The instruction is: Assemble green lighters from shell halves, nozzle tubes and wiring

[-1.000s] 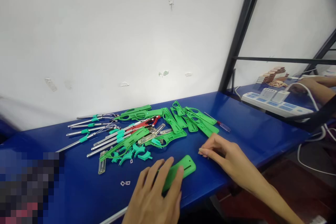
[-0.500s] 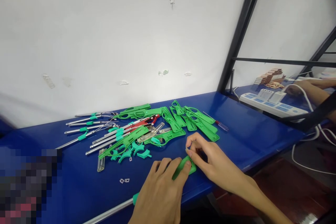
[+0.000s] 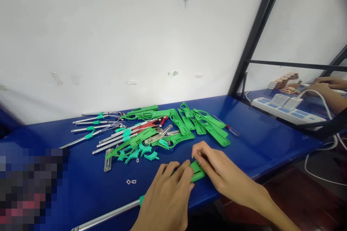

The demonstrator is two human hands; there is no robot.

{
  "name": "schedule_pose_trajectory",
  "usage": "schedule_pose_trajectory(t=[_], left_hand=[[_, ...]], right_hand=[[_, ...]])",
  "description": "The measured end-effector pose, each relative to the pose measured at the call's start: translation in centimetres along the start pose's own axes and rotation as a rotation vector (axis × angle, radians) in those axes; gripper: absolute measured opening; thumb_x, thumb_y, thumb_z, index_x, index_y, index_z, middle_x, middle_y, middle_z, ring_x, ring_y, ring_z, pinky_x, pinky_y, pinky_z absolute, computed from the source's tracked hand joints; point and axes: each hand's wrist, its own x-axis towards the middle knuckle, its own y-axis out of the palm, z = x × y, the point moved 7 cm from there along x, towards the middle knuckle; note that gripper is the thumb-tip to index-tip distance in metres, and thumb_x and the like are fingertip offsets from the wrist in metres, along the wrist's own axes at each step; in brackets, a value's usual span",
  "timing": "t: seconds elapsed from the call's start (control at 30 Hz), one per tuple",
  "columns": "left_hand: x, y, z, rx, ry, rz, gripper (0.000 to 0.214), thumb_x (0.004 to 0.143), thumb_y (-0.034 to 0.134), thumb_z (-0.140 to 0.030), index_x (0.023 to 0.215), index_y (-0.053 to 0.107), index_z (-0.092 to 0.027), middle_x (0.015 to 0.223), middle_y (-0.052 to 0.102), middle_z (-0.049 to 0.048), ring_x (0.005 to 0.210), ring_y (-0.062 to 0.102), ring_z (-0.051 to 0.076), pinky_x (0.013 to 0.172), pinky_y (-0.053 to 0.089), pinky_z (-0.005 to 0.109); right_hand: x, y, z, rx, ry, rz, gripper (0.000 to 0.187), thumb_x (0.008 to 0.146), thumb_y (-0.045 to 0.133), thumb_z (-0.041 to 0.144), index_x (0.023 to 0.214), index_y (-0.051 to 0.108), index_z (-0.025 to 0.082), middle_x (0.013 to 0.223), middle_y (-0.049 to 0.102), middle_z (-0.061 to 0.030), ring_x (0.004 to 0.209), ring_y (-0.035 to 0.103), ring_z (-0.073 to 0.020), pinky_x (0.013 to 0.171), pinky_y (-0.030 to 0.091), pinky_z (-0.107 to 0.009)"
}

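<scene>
Gripping a green handle (image 3: pixel 197 174), the left hand (image 3: pixel 167 192) is near on the blue table (image 3: pixel 105 191); right hand (image 3: pixel 217 164) curled beside, grip unclear; white wall (image 3: pixel 108 32) far.

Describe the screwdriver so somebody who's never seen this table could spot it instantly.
On the blue table, look past the right hand to the green casings. At their right edge lies the screwdriver, its shaft pointing toward the wall. Unlike those green neighbours, it has a see-through handle with a red collar.
</scene>
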Motion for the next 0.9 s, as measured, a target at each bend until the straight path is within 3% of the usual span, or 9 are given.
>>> schedule_pose_trajectory(t=[0.47,0.73,0.83,0.9], left_hand=[[0.1,0.2,0.0,-0.002,-0.020,0.042,0.029,0.103,0.049,-0.008,0.127,0.059,-0.021,0.140,0.073,0.0055,0.118,0.069,0.030,0.095,0.061,0.050],[0.2,0.2,0.1,-0.020,-0.024,0.052,0.033,0.104,0.046,-0.009,0.133,0.058,-0.020,0.141,0.072,0.0066,0.120,0.067,0.030,0.096,0.060,0.051],[0.1,0.4,0.1,-0.015,-0.023,0.066,0.032,0.104,0.047,-0.009,0.132,0.058,-0.019,0.143,0.071,0.0060,0.120,0.067,0.031,0.096,0.060,0.052],[0.1,0.5,0.2,-0.013,-0.027,0.073,0.031,0.104,0.047,-0.009,0.131,0.060,-0.020,0.145,0.070,0.0051,0.121,0.066,0.031,0.097,0.060,0.051]], right_hand=[[-0.2,0.0,-0.4,-0.023,0.014,0.033,0.015,0.116,0.038,0.027,0.111,0.052,0.029,0.108,0.066,0.0005,0.094,0.063,-0.0186,0.087,0.045,-0.033],[-0.1,-0.1,-0.7,0.007,0.042,0.047,0.020,0.116,0.040,0.034,0.112,0.059,0.028,0.101,0.068,0.0015,0.092,0.063,-0.0179,0.088,0.045,-0.032],[-0.2,-0.1,-1.0,0.025,0.063,0.010,0.023,0.115,0.043,0.043,0.114,0.062,0.029,0.092,0.065,0.0023,0.084,0.061,-0.0175,0.081,0.046,-0.031],[-0.4,-1.0,-1.3,0.026,0.052,-0.082,0.028,0.113,0.045,0.049,0.116,0.064,0.029,0.086,0.063,0.0026,0.078,0.060,-0.0173,0.074,0.046,-0.030]])
